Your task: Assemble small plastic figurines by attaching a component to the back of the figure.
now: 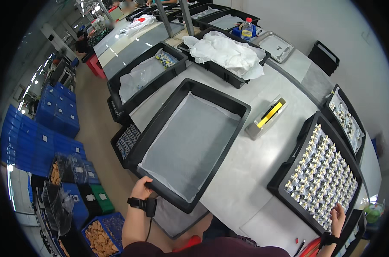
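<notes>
My left hand (142, 188) is closed on the near left corner of a black plastic tray (241, 112), its thumb over the rim. A sheet of thin white paper (190, 145) lines this tray, and nothing lies on the sheet. My right hand (338, 217) is at the near right side of another black tray (276, 184), fingers a little apart, with nothing visible in them. Rows of small white and gold figure-like parts (323, 175) fill that tray; their exact kind is too small to tell. Whether my right fingertips touch the parts, I cannot tell.
A tape dispenser (267, 118) with yellow tape stands between the trays. Behind are a tray with a bagged bundle (165, 60), a tray heaped with white sheets (228, 51) and a bottle (247, 29). Blue crates (57, 107) line the left floor. A pen (300, 247) lies near me.
</notes>
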Demonstrator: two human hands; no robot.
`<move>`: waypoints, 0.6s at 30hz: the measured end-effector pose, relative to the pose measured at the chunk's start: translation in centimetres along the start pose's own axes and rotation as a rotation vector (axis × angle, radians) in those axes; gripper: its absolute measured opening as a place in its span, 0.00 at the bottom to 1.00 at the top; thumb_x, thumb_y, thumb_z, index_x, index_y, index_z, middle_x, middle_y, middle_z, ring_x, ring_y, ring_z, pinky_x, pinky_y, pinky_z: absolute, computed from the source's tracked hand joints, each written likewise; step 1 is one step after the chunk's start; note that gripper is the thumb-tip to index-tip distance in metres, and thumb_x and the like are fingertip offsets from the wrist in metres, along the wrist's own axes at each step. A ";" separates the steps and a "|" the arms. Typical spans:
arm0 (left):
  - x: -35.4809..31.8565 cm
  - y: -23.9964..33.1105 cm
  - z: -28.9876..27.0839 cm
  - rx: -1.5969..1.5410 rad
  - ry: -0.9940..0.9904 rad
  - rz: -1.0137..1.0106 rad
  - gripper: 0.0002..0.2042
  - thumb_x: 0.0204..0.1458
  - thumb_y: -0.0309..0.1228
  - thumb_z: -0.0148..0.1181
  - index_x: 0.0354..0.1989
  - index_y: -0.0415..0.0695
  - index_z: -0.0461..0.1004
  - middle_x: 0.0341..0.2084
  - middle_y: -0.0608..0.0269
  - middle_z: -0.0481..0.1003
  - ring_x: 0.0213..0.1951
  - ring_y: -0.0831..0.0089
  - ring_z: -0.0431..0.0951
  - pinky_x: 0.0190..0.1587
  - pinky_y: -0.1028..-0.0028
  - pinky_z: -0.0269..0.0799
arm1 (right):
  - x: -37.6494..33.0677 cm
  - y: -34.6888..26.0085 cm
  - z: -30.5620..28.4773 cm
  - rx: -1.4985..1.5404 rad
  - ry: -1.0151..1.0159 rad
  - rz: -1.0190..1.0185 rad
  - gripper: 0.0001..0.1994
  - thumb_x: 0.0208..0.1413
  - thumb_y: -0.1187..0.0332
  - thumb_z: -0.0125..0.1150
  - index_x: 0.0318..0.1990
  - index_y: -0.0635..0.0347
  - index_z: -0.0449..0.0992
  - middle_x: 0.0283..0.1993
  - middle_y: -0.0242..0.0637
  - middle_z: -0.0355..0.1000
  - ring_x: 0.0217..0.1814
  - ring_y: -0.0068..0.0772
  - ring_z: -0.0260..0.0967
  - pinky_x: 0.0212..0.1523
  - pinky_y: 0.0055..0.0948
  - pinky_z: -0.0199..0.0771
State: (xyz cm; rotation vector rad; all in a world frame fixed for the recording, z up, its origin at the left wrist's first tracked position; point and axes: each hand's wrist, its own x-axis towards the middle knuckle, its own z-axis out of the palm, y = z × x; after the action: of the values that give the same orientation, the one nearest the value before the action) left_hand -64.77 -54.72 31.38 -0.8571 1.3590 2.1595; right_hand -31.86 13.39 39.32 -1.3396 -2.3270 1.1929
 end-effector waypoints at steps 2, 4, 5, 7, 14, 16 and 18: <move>1.2 1.2 0.1 0.048 -0.034 -0.025 0.11 0.42 0.24 0.52 0.35 0.37 0.69 0.28 0.62 0.74 0.29 0.70 0.77 0.28 0.73 0.77 | -0.8 0.0 0.6 -0.013 0.013 -0.010 0.19 0.54 0.71 0.52 0.53 0.63 0.64 0.39 0.34 0.68 0.34 0.19 0.67 0.27 0.16 0.65; 2.8 2.4 0.3 0.138 -0.039 -0.044 0.09 0.41 0.24 0.52 0.34 0.38 0.69 0.26 0.63 0.73 0.29 0.71 0.76 0.28 0.74 0.76 | -1.3 0.6 1.1 0.008 0.035 -0.011 0.18 0.54 0.71 0.52 0.53 0.62 0.64 0.39 0.33 0.68 0.34 0.19 0.67 0.26 0.16 0.65; 3.7 2.5 -0.3 0.185 -0.046 -0.044 0.09 0.41 0.25 0.52 0.32 0.39 0.70 0.27 0.63 0.73 0.28 0.72 0.75 0.27 0.75 0.74 | -1.3 0.6 1.3 0.010 0.033 -0.018 0.18 0.54 0.70 0.52 0.53 0.62 0.64 0.39 0.33 0.67 0.34 0.19 0.68 0.26 0.16 0.65; 4.4 2.6 -1.1 0.221 -0.054 -0.077 0.08 0.41 0.25 0.52 0.32 0.40 0.70 0.26 0.63 0.73 0.28 0.72 0.75 0.27 0.75 0.74 | -1.2 0.3 2.2 0.038 0.051 -0.031 0.16 0.56 0.69 0.51 0.52 0.63 0.65 0.35 0.32 0.67 0.32 0.17 0.67 0.25 0.15 0.64; 4.7 7.1 1.8 0.978 0.292 0.579 0.34 0.42 0.34 0.61 0.56 0.30 0.54 0.52 0.39 0.60 0.55 0.57 0.63 0.55 0.67 0.60 | 2.4 0.6 -0.1 -0.030 0.474 -0.279 0.17 0.62 0.59 0.43 0.29 0.64 0.71 0.17 0.19 0.53 0.16 0.10 0.42 0.16 0.18 0.39; 5.3 10.5 5.9 1.139 0.471 0.783 0.37 0.44 0.35 0.60 0.58 0.29 0.50 0.55 0.40 0.59 0.57 0.58 0.60 0.57 0.70 0.55 | 2.5 -1.3 0.3 0.076 0.513 -0.210 0.21 0.62 0.57 0.40 0.24 0.61 0.69 0.16 0.19 0.51 0.15 0.10 0.38 0.16 0.19 0.34; 6.8 13.7 13.0 1.015 0.168 0.921 0.28 0.45 0.33 0.59 0.53 0.31 0.61 0.44 0.45 0.71 0.49 0.59 0.70 0.52 0.68 0.62 | 3.1 -3.2 0.1 0.158 0.496 -0.146 0.21 0.62 0.57 0.40 0.21 0.60 0.68 0.15 0.19 0.50 0.17 0.09 0.40 0.18 0.18 0.35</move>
State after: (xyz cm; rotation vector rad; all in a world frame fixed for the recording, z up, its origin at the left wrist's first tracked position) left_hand -82.06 -48.30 39.43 0.0438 2.9104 1.4413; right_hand -35.71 15.00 40.90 -1.2177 -1.9008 0.8587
